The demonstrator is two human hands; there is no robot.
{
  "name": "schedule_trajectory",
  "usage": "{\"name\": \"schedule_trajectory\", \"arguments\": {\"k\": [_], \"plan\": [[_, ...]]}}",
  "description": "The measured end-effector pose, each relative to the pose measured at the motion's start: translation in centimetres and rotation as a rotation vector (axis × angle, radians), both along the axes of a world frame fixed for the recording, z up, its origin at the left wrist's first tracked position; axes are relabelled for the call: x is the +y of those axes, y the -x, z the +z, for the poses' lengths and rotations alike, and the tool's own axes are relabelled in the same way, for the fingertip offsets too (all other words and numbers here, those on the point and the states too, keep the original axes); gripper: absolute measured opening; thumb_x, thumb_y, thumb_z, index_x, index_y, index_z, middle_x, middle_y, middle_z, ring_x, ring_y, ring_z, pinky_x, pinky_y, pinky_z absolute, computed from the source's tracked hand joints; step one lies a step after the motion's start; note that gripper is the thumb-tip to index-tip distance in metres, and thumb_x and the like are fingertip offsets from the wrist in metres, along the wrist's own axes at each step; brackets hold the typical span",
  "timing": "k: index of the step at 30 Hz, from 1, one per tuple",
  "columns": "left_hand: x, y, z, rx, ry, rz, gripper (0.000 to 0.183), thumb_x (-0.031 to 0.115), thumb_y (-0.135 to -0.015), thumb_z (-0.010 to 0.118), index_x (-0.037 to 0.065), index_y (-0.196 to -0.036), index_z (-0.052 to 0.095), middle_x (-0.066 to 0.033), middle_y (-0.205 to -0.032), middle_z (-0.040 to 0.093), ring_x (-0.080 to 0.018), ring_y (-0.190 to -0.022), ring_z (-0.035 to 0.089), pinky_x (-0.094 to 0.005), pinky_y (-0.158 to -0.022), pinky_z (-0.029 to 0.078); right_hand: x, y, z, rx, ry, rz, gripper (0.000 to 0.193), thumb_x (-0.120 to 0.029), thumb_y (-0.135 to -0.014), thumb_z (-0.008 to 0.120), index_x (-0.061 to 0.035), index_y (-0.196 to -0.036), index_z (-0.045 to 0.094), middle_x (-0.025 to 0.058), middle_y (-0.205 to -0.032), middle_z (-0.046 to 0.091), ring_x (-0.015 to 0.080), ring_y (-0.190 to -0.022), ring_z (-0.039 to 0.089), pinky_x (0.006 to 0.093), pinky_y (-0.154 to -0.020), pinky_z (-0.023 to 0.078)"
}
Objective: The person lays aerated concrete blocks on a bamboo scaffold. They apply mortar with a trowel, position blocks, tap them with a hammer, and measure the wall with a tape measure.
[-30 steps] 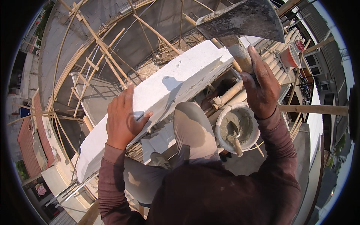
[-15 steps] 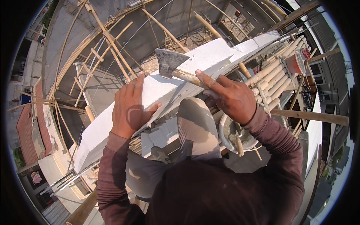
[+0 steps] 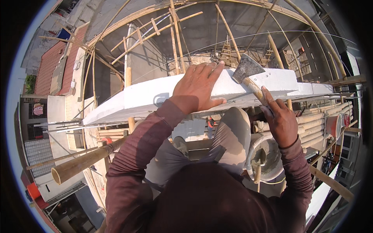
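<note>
A row of white building blocks [image 3: 147,93] forms a wall top running across in front of me. My left hand [image 3: 196,87] lies on it, palm down with fingers stretched and thumb apart, holding nothing. To its right, my right hand [image 3: 281,120] is closed round the wooden handle of a hatchet [image 3: 249,70], its index finger lying along the handle. The hatchet's grey, flared metal head rests on or just over the blocks; contact cannot be made out. Beside my right forearm stands a round bucket [image 3: 275,171] of grey mortar with a wooden-handled trowel [image 3: 258,167] in it.
Bamboo poles [image 3: 324,120] lie bundled at the right near a red-and-white bucket [image 3: 333,125]. A thick bamboo pole [image 3: 83,159] juts out at the left. Beyond the wall, bamboo scaffolding [image 3: 176,39] rises from a deep drop. My knees are close to the blocks' near side.
My view has turned, so the wall now runs nearly level across it. My left hand has moved along the blocks toward the hatchet. The right hand still grips the hatchet.
</note>
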State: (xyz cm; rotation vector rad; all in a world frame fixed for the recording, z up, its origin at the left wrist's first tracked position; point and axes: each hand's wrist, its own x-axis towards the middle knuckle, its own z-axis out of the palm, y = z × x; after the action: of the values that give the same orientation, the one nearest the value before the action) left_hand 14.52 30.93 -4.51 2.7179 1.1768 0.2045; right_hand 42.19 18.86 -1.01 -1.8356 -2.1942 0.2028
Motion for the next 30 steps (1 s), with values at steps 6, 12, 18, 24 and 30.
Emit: {"name": "schedule_trajectory", "arguments": {"k": [6,12,18,24,30], "plan": [[-4.3,6.2,0.0,-0.278,-0.173,0.068,0.076,0.043,-0.087,0.077,0.007,-0.148,0.049,-0.0175,-0.145,0.053,-0.0365,-0.140,0.046,-0.0518,-0.122,0.031,-0.5,0.7,-1.1,-0.015,-0.042,0.022,0.066,-0.012,-0.093,0.071,-0.0219,-0.155,0.049,0.0133,-0.092,0.063,0.0332,-0.075,0.064,0.0448,-0.065,0.051],[-9.2,17.9,0.7,-0.231,-0.267,0.351,0.060,0.022,-0.078,0.087,0.013,-0.133,0.064,-0.0098,-0.131,0.063,-0.0308,-0.130,0.055,-0.0474,-0.113,0.042,-0.2,0.7,-0.3,-0.060,-0.053,0.083,0.068,-0.013,-0.092,0.073,-0.0207,-0.155,0.049,0.0111,-0.092,0.063,0.0318,-0.075,0.064,0.0446,-0.064,0.051],[-9.4,24.7,1.0,-0.162,-0.218,0.412,0.065,0.014,-0.077,0.086,0.011,-0.137,0.062,-0.0097,-0.138,0.061,-0.0323,-0.131,0.055,-0.0437,-0.111,0.044,1.3,5.3,0.3,-0.039,-0.028,0.211,0.069,-0.013,-0.090,0.075,-0.0217,-0.154,0.050,0.0091,-0.086,0.060,0.0281,-0.070,0.062,0.0430,-0.063,0.051],[-8.3,25.2,0.1,-0.195,-0.186,0.371,0.061,0.013,-0.079,0.085,0.012,-0.136,0.064,-0.0074,-0.140,0.063,-0.0286,-0.131,0.057,-0.0426,-0.113,0.044,3.7,10.2,1.0,-0.006,-0.016,0.390,0.070,-0.014,-0.090,0.075,-0.0247,-0.154,0.049,0.0081,-0.083,0.054,0.0289,-0.068,0.061,0.0432,-0.061,0.050],[-8.0,25.3,-0.4,-0.199,-0.206,0.394,0.057,0.015,-0.081,0.085,0.015,-0.134,0.066,-0.0050,-0.137,0.066,-0.0246,-0.130,0.060,-0.0442,-0.115,0.042,5.1,14.5,2.1,0.045,-0.064,0.480,0.070,-0.016,-0.090,0.074,-0.0266,-0.154,0.049,0.0070,-0.082,0.053,0.0279,-0.065,0.061,0.0424,-0.060,0.050]]}}
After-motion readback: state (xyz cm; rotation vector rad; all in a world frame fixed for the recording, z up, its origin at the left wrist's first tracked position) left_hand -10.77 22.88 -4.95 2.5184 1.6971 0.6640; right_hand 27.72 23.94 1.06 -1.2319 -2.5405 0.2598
